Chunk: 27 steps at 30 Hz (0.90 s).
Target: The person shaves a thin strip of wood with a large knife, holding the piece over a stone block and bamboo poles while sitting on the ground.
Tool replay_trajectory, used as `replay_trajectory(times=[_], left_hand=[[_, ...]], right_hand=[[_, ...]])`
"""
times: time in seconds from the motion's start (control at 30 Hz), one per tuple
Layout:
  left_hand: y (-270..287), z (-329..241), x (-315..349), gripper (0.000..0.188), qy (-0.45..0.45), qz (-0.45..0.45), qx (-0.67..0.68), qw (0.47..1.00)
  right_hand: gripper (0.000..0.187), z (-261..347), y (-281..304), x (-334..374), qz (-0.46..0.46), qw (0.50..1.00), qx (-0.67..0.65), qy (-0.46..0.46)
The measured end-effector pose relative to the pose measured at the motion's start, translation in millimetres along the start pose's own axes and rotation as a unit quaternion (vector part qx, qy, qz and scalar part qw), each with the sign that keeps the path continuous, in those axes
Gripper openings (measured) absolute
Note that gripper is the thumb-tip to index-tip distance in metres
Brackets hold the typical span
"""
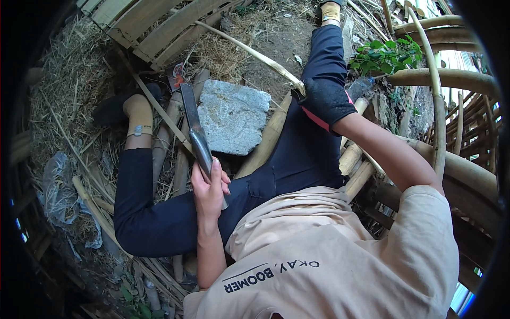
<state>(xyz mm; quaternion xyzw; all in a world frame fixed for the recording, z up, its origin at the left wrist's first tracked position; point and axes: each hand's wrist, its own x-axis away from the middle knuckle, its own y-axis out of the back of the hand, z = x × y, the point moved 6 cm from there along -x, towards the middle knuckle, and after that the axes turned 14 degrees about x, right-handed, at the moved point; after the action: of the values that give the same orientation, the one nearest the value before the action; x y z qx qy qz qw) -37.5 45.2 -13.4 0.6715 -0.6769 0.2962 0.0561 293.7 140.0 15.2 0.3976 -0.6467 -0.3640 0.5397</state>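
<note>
Dark metal gleams on the long knife [188, 111], its tubular handle wrapped by the bare left hand [209, 183], closed firmly on it above the left thigh. The blade points away from the body beside the left edge of the grey stone block [234, 117]; whether they touch is unclear. Near the blade's tip, a reddish object [176, 75] is hard to make out. Black fabric with pink trim covers the right hand [326, 103], over the right leg, beyond the block's upper right corner. A pale bamboo stick [244, 48] reaches its fingers, which are hidden, so I cannot tell whether they clamp it. The right foot [329, 13] is cut off above.
</note>
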Motion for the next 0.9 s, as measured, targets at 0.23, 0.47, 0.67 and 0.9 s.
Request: replay_trajectory(times=[0.23,0.47,0.67,0.9], left_hand=[[-2.3,-7.6,0.4,0.028,-0.003,0.006,-0.040,0.999],[13.6,-21.2,-1.2,0.039,-0.034,-0.014,-0.012,0.999],[29.8,-46.7,-14.1,0.039,-0.075,0.020,-0.090,0.993],[45.9,-52.6,-36.0,0.018,-0.074,0.064,-0.139,0.985]], right_hand=[[0.048,56.2,-19.9,35.3,-0.044,0.968,-0.223,0.103],[0.054,77.6,-6.9,48.8,0.285,0.844,-0.451,-0.054],[0.054,105.3,-41.0,45.4,0.410,0.699,-0.581,0.077],[0.035,128.0,-51.5,53.7,0.440,0.507,-0.741,0.017]])
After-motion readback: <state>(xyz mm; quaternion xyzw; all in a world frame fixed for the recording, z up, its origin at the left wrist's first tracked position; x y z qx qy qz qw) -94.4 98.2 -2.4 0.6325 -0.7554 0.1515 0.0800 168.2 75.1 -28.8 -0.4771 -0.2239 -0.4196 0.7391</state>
